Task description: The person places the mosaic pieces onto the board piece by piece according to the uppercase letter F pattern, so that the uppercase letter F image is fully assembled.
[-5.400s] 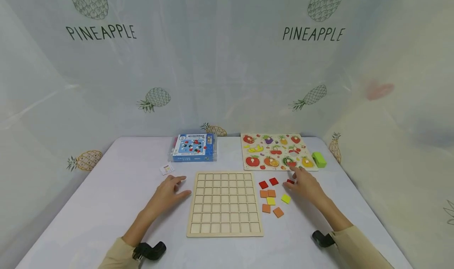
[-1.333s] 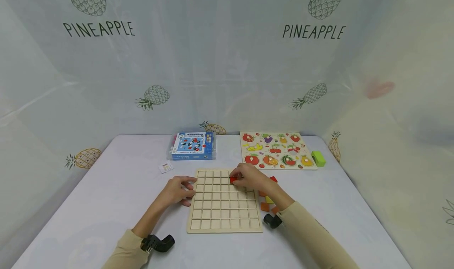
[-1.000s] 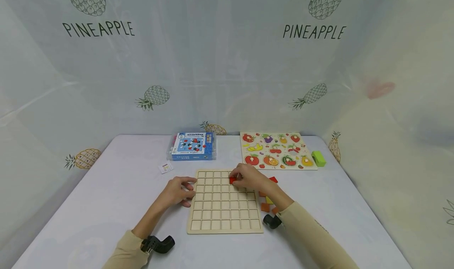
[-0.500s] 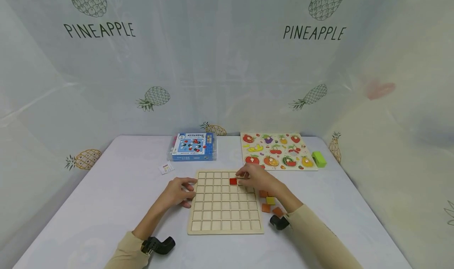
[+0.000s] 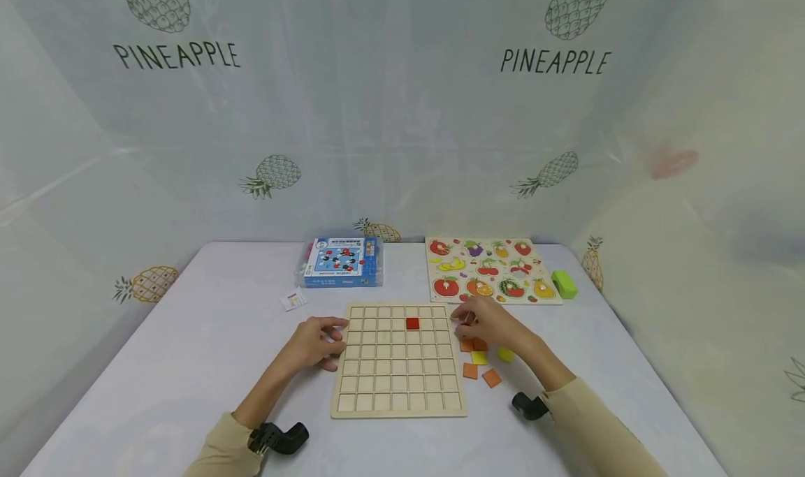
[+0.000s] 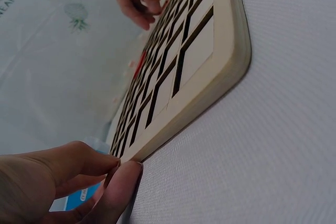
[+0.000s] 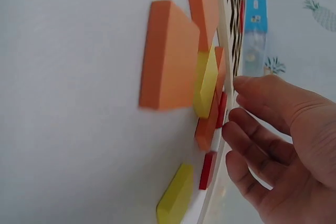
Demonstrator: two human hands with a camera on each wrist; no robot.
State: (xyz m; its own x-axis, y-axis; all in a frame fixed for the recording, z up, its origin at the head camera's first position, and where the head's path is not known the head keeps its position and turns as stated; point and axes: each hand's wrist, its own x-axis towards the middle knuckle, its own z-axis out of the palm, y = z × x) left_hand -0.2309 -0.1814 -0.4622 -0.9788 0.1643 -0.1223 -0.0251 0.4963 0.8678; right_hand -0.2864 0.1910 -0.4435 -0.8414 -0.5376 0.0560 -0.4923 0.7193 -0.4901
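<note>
1. Board: flat on table, mid, 7x7 cells.
2. Red tile: in board, 2nd row from far edge, 5th col from L.
3. L hand: fingertips at board's L edge, nr far corner. Head view has thumb + index tips spread along edge; can't tell if clamped or just touching.
4. R hand: just off board's R edge, over far end of loose tiles. Thumb + fingers bent, tips apart.
5. Two loose reds show in R wrist view, hidden by hand in head view. One's right by R fingertips; contact unclear.
6. Other loose tiles R of board: 4 orange tiles, 2 yellow tiles. One yellow sits amid the oranges, other a bit further R.
7. Back of table: blue box L of ctr, fruit puzzle R of ctr, green block just R of puzzle.
8. Small card: nr box, L front.
9. Wrist cams: black, one per wrist, by tan sleeves.
10. Backdrop: pale cloth, pineapple prints + "PINEAPPLE" txt.
</note>
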